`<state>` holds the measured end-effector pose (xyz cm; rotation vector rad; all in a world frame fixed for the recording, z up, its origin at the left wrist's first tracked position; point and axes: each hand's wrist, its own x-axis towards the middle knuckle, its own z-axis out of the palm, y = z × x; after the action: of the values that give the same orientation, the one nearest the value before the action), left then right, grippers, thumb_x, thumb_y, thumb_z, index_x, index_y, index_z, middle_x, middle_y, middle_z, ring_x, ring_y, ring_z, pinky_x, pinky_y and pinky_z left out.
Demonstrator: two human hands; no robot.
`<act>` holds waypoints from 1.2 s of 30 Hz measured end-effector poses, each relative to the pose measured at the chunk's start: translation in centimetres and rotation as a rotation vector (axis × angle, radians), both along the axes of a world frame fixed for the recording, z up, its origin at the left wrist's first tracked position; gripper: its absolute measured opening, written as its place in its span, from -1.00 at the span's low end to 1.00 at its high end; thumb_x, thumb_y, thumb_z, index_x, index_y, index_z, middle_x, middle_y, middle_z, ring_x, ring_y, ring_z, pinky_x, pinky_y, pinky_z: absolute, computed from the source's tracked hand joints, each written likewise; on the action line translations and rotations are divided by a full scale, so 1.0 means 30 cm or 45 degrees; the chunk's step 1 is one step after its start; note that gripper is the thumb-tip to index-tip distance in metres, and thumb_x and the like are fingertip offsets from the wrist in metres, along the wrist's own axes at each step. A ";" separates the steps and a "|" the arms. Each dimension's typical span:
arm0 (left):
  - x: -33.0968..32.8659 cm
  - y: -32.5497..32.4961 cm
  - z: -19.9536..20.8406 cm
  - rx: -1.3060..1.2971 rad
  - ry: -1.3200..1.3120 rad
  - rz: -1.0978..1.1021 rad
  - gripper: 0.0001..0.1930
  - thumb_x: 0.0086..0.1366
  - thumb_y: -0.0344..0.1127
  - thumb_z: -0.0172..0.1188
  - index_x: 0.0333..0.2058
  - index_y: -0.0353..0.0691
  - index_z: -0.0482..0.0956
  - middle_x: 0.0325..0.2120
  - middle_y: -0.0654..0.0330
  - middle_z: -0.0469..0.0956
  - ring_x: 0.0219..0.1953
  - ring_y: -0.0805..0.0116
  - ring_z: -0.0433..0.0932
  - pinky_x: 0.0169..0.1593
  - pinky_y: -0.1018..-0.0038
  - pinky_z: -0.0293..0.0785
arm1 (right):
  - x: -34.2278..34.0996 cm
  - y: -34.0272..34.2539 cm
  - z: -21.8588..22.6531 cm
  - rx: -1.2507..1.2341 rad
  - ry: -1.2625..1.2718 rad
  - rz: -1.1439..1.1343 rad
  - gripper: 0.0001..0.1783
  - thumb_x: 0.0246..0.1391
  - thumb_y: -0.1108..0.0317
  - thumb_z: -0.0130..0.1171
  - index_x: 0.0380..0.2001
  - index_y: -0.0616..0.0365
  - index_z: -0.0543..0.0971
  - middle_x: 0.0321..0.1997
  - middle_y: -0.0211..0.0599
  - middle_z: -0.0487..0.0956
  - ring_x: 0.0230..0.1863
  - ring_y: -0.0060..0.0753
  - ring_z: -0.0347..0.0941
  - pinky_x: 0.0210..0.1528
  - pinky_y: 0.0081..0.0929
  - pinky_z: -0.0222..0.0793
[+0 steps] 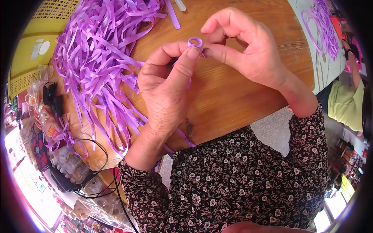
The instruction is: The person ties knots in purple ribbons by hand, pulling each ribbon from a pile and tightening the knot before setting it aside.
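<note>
My left hand [169, 83] pinches a purple ribbon between thumb and forefinger. The ribbon makes a small upright loop [195, 41] above the thumb tip. To the right of it, my right hand [244, 48] is curled, its thumb tip against the base of the loop. The right forefinger is bent and raised apart from the thumb, while the other fingers curl behind. A ribbon end seems to sit at the right thumb, partly hidden. Below the left wrist, a length of ribbon [182, 136] runs to the table's near edge.
A large heap of purple ribbons [101, 58] covers the left of the wooden table [248, 105]. Yellow baskets [29, 58], bagged goods and black cables [97, 186] lie farther left. More ribbons [326, 31] rest on a pale table at right, near a person in yellow-green [345, 103].
</note>
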<state>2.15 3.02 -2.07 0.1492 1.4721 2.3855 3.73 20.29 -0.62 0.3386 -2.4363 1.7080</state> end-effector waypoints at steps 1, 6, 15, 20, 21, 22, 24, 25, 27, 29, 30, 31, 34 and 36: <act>-0.004 -0.006 -0.008 0.023 0.026 -0.049 -0.87 0.22 -0.46 0.13 -0.24 -0.32 0.50 -0.38 0.25 0.55 -0.51 0.62 0.42 -0.52 0.67 0.31 | -0.004 0.008 0.002 -0.089 -0.059 0.076 -0.69 -0.03 0.56 0.21 -0.16 0.23 0.45 -0.39 -0.44 0.53 -0.32 -0.67 0.44 -0.20 -0.70 0.33; -0.016 -0.013 -0.013 0.019 -0.149 -0.013 -0.88 0.24 -0.40 0.13 -0.26 -0.27 0.50 -0.45 0.31 0.51 -0.53 0.63 0.36 -0.53 0.70 0.23 | 0.002 0.009 -0.006 -0.120 0.014 0.117 -0.66 -0.06 0.52 0.26 -0.16 0.23 0.46 -0.38 -0.42 0.53 -0.28 -0.66 0.43 -0.17 -0.67 0.31; -0.018 0.004 -0.012 0.048 -0.224 -0.110 -0.86 0.25 -0.34 0.14 -0.25 -0.25 0.52 -0.57 0.39 0.43 -0.60 0.66 0.29 -0.59 0.71 0.15 | -0.022 0.006 -0.026 0.327 0.600 0.017 -0.74 -0.20 0.60 0.30 -0.34 0.25 0.54 -0.36 -0.27 0.55 -0.31 -0.36 0.48 -0.27 -0.53 0.38; -0.026 0.003 0.010 -0.269 0.044 -0.006 -0.88 0.21 -0.45 0.19 -0.27 -0.29 0.58 -0.47 0.42 0.52 -0.48 0.76 0.33 -0.43 0.80 0.22 | -0.026 0.047 0.005 0.058 0.376 0.016 -0.83 -0.11 0.66 0.20 -0.36 0.30 0.54 -0.40 -0.33 0.55 -0.35 -0.47 0.46 -0.28 -0.59 0.37; -0.034 0.001 0.014 -0.283 -0.008 -0.033 -0.87 0.20 -0.45 0.19 -0.26 -0.30 0.58 -0.46 0.41 0.52 -0.46 0.75 0.34 -0.40 0.81 0.22 | -0.027 0.061 0.002 0.005 0.298 -0.034 -0.85 -0.06 0.67 0.14 -0.36 0.28 0.54 -0.35 -0.31 0.54 -0.31 -0.54 0.44 -0.25 -0.65 0.34; -0.041 -0.005 0.013 -0.301 -0.062 -0.056 -0.87 0.20 -0.46 0.19 -0.26 -0.31 0.58 -0.45 0.41 0.52 -0.43 0.75 0.35 -0.38 0.81 0.23 | -0.028 0.063 0.026 0.003 0.300 -0.029 -0.85 -0.06 0.67 0.14 -0.36 0.28 0.54 -0.35 -0.31 0.54 -0.31 -0.54 0.44 -0.25 -0.65 0.34; -0.044 -0.017 0.009 -0.314 -0.058 -0.041 -0.88 0.20 -0.46 0.19 -0.27 -0.31 0.58 -0.47 0.42 0.51 -0.45 0.75 0.34 -0.39 0.81 0.23 | -0.030 0.065 0.103 0.163 0.131 -0.132 -0.88 -0.12 0.56 0.21 -0.42 0.24 0.55 -0.36 -0.24 0.55 -0.29 -0.27 0.49 -0.25 -0.51 0.38; -0.044 -0.012 0.012 -0.326 -0.054 -0.045 -0.88 0.20 -0.45 0.19 -0.28 -0.32 0.58 -0.48 0.42 0.50 -0.46 0.75 0.34 -0.40 0.80 0.23 | -0.069 0.089 0.055 0.168 0.135 -0.146 -0.88 -0.12 0.56 0.21 -0.42 0.24 0.55 -0.36 -0.24 0.55 -0.29 -0.27 0.49 -0.25 -0.51 0.38; -0.052 -0.010 0.029 -0.375 -0.096 -0.060 -0.89 0.20 -0.45 0.20 -0.29 -0.32 0.58 -0.50 0.43 0.48 -0.47 0.75 0.34 -0.41 0.79 0.23 | -0.190 0.150 -0.085 0.004 1.378 0.179 -0.90 -0.12 0.60 0.20 -0.46 0.23 0.54 -0.43 -0.27 0.54 -0.36 -0.32 0.50 -0.30 -0.58 0.36; -0.065 -0.028 0.029 -0.427 -0.149 -0.048 -0.89 0.20 -0.45 0.20 -0.30 -0.33 0.57 -0.52 0.44 0.47 -0.49 0.75 0.33 -0.42 0.79 0.23 | -0.181 0.146 -0.081 -0.033 1.284 0.242 -0.88 -0.12 0.59 0.20 -0.43 0.23 0.55 -0.42 -0.27 0.54 -0.36 -0.32 0.49 -0.31 -0.57 0.36; -0.072 -0.034 0.025 -0.419 -0.115 -0.046 -0.90 0.20 -0.45 0.20 -0.31 -0.33 0.57 -0.53 0.44 0.46 -0.51 0.75 0.32 -0.44 0.79 0.22 | -0.168 0.144 -0.077 -0.066 1.186 0.299 -0.85 -0.13 0.58 0.21 -0.39 0.22 0.55 -0.41 -0.28 0.53 -0.35 -0.31 0.48 -0.32 -0.56 0.36; -0.077 -0.038 0.019 -0.411 -0.084 -0.044 -0.91 0.19 -0.46 0.20 -0.32 -0.33 0.57 -0.54 0.45 0.45 -0.52 0.75 0.31 -0.45 0.79 0.21 | -0.133 0.129 -0.055 -0.067 1.186 0.302 -0.85 -0.13 0.58 0.21 -0.39 0.22 0.55 -0.41 -0.28 0.53 -0.35 -0.31 0.48 -0.32 -0.56 0.36; -0.078 -0.033 0.013 -0.516 0.164 0.037 -0.91 0.19 -0.47 0.20 -0.32 -0.34 0.56 -0.54 0.45 0.45 -0.53 0.76 0.30 -0.47 0.80 0.19 | -0.046 0.093 0.014 0.232 0.287 -0.075 -0.90 -0.06 0.55 0.19 -0.41 0.15 0.59 -0.43 -0.43 0.57 -0.40 -0.64 0.46 -0.37 -0.69 0.36; -0.077 -0.023 0.013 -0.477 0.111 0.001 -0.91 0.19 -0.48 0.19 -0.32 -0.34 0.56 -0.54 0.45 0.45 -0.53 0.76 0.30 -0.47 0.80 0.18 | -0.037 0.097 0.022 0.250 0.350 -0.101 -0.84 -0.06 0.54 0.19 -0.34 0.11 0.60 -0.43 -0.40 0.58 -0.41 -0.58 0.48 -0.39 -0.67 0.37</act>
<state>-0.17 2.31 -1.69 0.1629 1.9266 2.0799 2.62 23.20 0.03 0.4596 -2.3803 1.2967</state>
